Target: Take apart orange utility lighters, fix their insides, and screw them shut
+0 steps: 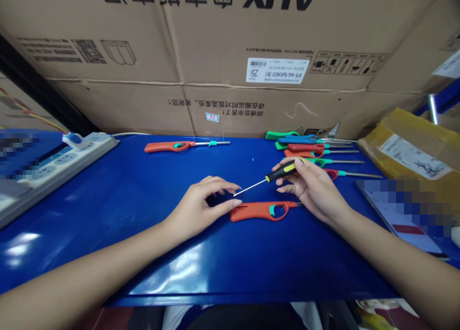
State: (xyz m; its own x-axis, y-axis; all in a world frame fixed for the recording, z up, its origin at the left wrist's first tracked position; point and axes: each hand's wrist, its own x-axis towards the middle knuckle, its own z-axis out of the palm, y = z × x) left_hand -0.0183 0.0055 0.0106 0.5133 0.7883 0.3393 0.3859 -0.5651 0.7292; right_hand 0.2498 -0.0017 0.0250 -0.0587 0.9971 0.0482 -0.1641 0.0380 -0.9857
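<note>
My right hand (311, 184) holds a screwdriver (280, 171) by its black and yellow handle, the thin metal shaft slanting down to the left. My left hand (201, 203) is open around the screwdriver's tip, thumb and fingers apart. Something tiny and pale shows at the tip, too small to name. Just below lies an orange gas lighter (253, 211) with a green trigger, on the blue table (215, 267). My left thumb is at its rear end, and I cannot tell if they touch. Its metal rod is partly hidden by my right hand.
Another orange lighter (167, 147) lies at the back left. Several coloured lighters (305, 147) are grouped at the back right. A power strip (61, 172) runs along the left, a tablet-like device (398, 215) lies right. A large cardboard box (215, 47) stands behind, a yellow-taped package (398, 133) beside it.
</note>
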